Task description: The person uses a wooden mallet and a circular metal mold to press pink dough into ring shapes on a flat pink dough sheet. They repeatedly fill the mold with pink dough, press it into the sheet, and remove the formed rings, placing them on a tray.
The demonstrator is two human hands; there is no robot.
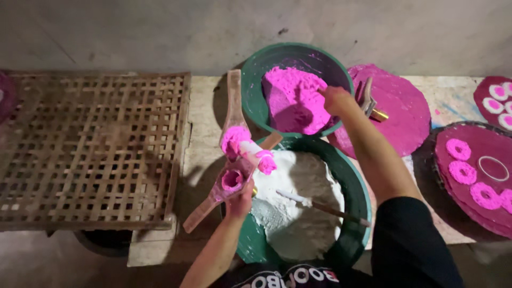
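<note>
A woven lattice rack [93, 149] lies well to the left of the left hand [241, 201] on the pale surface [205, 114]. Just right of that hand sits a green basin of white powder [298, 213], a thin stick [320, 207] resting in it. Beyond it, a green bowl of pink dough [293, 96]; the right hand [336, 100] reaches in, its grip closed on a pinch of dough. The left grip is wrapped tight round a hinged wooden press [232, 160], its cup packed pink. Pink rings [469, 178] rest on a round tray far right.
</note>
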